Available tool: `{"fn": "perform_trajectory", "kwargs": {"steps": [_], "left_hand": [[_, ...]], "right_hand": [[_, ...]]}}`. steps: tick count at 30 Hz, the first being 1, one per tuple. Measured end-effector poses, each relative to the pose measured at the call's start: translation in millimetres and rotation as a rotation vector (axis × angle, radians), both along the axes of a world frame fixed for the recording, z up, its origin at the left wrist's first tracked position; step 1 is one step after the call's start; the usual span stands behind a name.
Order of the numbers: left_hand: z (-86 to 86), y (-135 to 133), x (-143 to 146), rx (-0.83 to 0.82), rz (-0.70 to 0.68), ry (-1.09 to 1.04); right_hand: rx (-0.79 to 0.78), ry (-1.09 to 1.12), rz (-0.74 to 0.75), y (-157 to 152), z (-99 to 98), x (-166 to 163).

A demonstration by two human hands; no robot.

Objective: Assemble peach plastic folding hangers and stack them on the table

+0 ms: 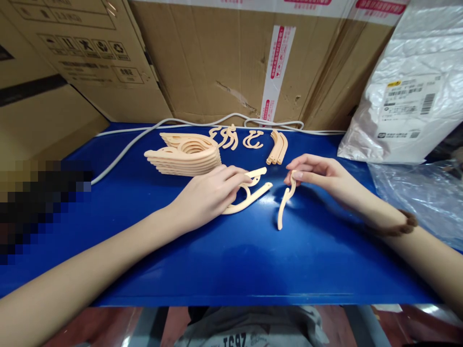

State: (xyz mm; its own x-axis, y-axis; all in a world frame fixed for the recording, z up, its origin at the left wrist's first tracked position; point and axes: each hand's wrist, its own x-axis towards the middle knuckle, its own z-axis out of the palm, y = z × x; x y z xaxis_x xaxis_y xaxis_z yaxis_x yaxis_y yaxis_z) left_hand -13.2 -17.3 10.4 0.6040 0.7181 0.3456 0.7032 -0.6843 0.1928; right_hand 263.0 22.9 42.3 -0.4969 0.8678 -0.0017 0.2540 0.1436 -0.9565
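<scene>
Peach hanger arm hangs from right hand, left hand alongside.

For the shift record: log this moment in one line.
left hand: grips hanger body | right hand: pinches hanger arm | behind: hanger stack

on the table, the left hand rests on a hanger piece; to its right the right hand pinches a curved arm. behind them lie a hanger stack, loose hooks and a cable, with boxes farthest back.
</scene>
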Motion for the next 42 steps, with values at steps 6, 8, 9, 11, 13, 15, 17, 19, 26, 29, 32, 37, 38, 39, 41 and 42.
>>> {"fn": "perform_trajectory", "kwargs": {"steps": [6,8,9,11,13,15,17,19,26,29,32,37,38,39,41,42], "left_hand": [[-2.3,3.4,-1.3,0.02,-0.031,0.024],[-1.8,4.1,-1.3,-0.023,-0.025,0.006],[-1.6,4.5,-1.3,-0.041,-0.022,0.001],[-1.4,5.5,-1.5,-0.055,-0.022,0.0],[-2.2,7.0,-2.1,-0.038,-0.033,0.012],[-3.7,8.9,-2.8,0.001,-0.057,0.029],[-5.3,10.5,-3.4,0.034,-0.077,0.049],[-6.0,11.4,-3.9,0.056,-0.085,0.065],[-4.1,10.2,-5.2,0.14,-0.081,0.135],[-3.8,9.3,-5.6,0.137,-0.06,0.154],[-5.0,9.0,-5.1,0.135,-0.014,0.134],[-7.6,9.2,-4.3,0.176,0.013,0.122],[-7.7,9.1,-4.2,0.189,0.012,0.131],[-7.7,8.9,-4.1,0.2,0.012,0.139],[-7.3,8.3,-3.9,0.216,0.01,0.152],[-7.2,8.0,-3.7,0.223,0.013,0.155]], "right_hand": [[-0.127,0.073,0.007,-2.8,-4.4,-0.6],[-0.106,0.003,0.057,-5.1,-4.6,-0.4],[-0.074,-0.063,0.088,-6.4,-4.3,-0.3],[0.057,-0.237,0.149,-8.9,-3.7,-0.2],[0.258,-0.409,0.207,-10.9,-3.4,-0.6],[0.469,-0.536,0.259,-12.7,-3.8,-1.7],[0.622,-0.64,0.284,-14.5,-5.1,-3.3],[0.714,-0.746,0.282,-16.5,-7.2,-4.9],[0.911,-0.96,0.262,-21.0,-12.7,-7.7],[0.918,-0.892,0.321,-19.9,-11.3,-6.9],[0.84,-0.779,0.394,-18.7,-9.3,-5.7],[0.739,-0.738,0.442,-20.5,-10.7,-6.0],[0.749,-0.753,0.436,-21.5,-11.7,-6.7],[0.768,-0.768,0.424,-22.5,-12.6,-7.4],[0.81,-0.791,0.392,-24.6,-14.2,-9.0],[0.826,-0.802,0.378,-25.5,-14.7,-9.7]]}}
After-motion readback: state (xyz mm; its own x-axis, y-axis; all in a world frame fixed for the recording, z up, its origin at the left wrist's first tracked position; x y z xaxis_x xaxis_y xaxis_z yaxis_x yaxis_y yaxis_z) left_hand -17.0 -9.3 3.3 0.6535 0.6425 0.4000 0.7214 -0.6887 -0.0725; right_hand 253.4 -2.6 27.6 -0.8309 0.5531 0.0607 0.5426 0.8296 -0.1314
